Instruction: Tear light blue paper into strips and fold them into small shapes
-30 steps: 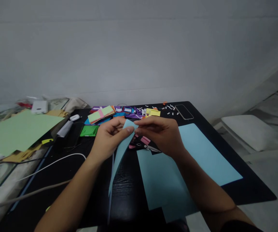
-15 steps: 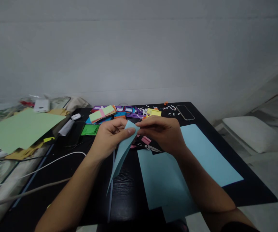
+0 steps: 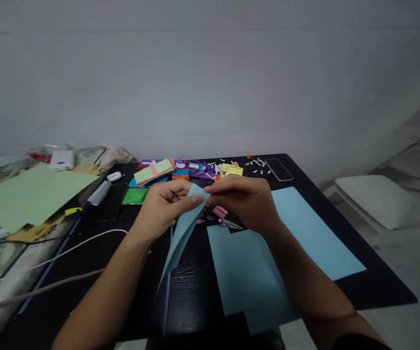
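Note:
A folded piece of light blue paper (image 3: pixel 185 226) is held up over the black table, its long end hanging down toward me. My left hand (image 3: pixel 168 204) grips it near the top, the thumb pressed flat on its face. At the upper right corner of this paper, the fingertips of my right hand (image 3: pixel 241 199) pinch its edge. Below my right forearm lie notched light blue sheets (image 3: pixel 248 277), partly covered by the arm. Scissors (image 3: pixel 228 222) rest just behind those sheets, beside pink paper scraps (image 3: pixel 219 212).
Another blue sheet (image 3: pixel 315 233) lies at the right, with a phone (image 3: pixel 279 169) behind it. Bundled coloured strips (image 3: pixel 154 171), green paper (image 3: pixel 135 196) and white scraps (image 3: pixel 259 163) line the back. White cables (image 3: pixel 82 248) cross the left side near a large pale green sheet (image 3: pixel 35 194).
Both hands keep their hold on the folded blue paper. Its lower end has swung slightly to the left; otherwise the hands have barely moved.

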`<state>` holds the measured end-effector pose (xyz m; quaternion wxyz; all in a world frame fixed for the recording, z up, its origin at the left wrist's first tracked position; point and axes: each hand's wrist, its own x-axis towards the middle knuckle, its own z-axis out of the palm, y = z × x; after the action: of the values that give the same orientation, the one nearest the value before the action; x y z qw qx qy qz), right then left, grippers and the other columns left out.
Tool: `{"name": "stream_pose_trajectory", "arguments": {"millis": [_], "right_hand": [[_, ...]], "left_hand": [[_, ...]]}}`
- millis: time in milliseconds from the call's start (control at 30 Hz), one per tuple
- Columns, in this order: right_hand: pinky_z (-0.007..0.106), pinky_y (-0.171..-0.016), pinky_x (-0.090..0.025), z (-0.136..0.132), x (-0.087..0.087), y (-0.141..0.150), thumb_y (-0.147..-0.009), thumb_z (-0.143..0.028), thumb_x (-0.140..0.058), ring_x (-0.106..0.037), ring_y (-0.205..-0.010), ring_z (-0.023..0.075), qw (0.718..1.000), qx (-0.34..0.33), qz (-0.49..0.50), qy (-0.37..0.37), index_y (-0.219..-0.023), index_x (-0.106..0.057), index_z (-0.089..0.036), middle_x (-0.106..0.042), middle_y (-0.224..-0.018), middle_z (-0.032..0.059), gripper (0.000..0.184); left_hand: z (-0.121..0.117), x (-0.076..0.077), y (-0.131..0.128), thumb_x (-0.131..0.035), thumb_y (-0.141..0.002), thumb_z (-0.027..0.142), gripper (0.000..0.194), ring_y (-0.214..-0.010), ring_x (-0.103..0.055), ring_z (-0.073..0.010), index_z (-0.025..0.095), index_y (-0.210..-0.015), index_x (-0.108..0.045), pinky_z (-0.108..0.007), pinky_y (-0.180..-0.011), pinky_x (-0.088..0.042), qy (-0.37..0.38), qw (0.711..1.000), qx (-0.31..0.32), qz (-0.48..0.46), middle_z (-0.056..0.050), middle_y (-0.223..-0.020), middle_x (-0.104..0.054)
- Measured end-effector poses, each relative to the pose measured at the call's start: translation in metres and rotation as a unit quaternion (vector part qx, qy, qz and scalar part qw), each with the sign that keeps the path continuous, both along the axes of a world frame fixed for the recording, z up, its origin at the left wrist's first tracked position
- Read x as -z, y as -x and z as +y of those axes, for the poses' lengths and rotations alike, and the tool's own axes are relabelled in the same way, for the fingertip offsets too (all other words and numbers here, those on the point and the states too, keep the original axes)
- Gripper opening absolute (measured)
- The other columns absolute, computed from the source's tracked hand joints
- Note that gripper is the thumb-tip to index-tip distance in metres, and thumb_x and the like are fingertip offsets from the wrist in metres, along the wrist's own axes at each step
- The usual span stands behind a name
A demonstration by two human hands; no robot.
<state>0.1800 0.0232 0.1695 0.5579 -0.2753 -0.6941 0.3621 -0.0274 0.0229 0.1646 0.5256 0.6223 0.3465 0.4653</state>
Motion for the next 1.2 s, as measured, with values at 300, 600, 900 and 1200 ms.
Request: {"name": "stream_pose_trajectory", "arguments": {"millis": [300, 600, 900, 1200], "right_hand": [[0.031, -0.074, -0.065, -0.0001, -0.0002, 0.001, -0.079, -0.024, -0.089, -0.075, -0.079, 0.0156, 1.0, 0.006, 0.0, -0.001, -0.092, -0.084, -0.03, -0.081, -0.087, -0.0013, 0.015], [0.03, -0.074, -0.064, 0.0002, -0.0005, 0.0003, -0.078, -0.023, -0.089, -0.075, -0.079, 0.0155, 1.0, -0.001, 0.005, -0.007, -0.091, -0.084, -0.029, -0.081, -0.086, -0.0009, 0.016], [0.031, -0.073, -0.065, 0.0014, 0.0021, 0.0013, -0.078, -0.029, -0.09, -0.075, -0.078, 0.0166, 1.0, 0.011, 0.004, -0.004, -0.09, -0.084, -0.028, -0.081, -0.086, 0.0002, 0.014], [0.031, -0.076, -0.065, 0.0006, 0.0015, 0.0011, -0.078, -0.021, -0.089, -0.076, -0.081, 0.0162, 1.0, 0.008, 0.006, -0.002, -0.09, -0.084, -0.028, -0.081, -0.087, -0.0009, 0.015]], "left_hand": [[-0.0023, -0.0015, -0.0025, -0.081, -0.084, 0.033, 0.014, -0.052, -0.067, -0.013, 0.019, -0.082, -0.078, -0.022, -0.047, -0.053, 0.011, 1.0, -0.002, -0.004, -0.003, -0.067, -0.074], [-0.0031, -0.002, -0.0056, -0.081, -0.084, 0.033, 0.015, -0.052, -0.066, -0.0124, 0.019, -0.08, -0.077, -0.021, -0.047, -0.051, 0.022, 1.0, -0.003, -0.016, -0.002, -0.066, -0.073], [-0.0052, -0.0045, -0.0084, -0.08, -0.084, 0.034, 0.017, -0.052, -0.065, -0.0128, 0.018, -0.079, -0.077, -0.022, -0.047, -0.051, 0.015, 1.0, -0.024, -0.01, -0.002, -0.064, -0.072], [-0.0056, -0.0053, -0.0068, -0.079, -0.085, 0.028, 0.01, -0.052, -0.065, -0.0104, 0.019, -0.081, -0.078, -0.019, -0.048, -0.051, 0.002, 1.0, -0.016, -0.014, -0.001, -0.066, -0.074]]}}
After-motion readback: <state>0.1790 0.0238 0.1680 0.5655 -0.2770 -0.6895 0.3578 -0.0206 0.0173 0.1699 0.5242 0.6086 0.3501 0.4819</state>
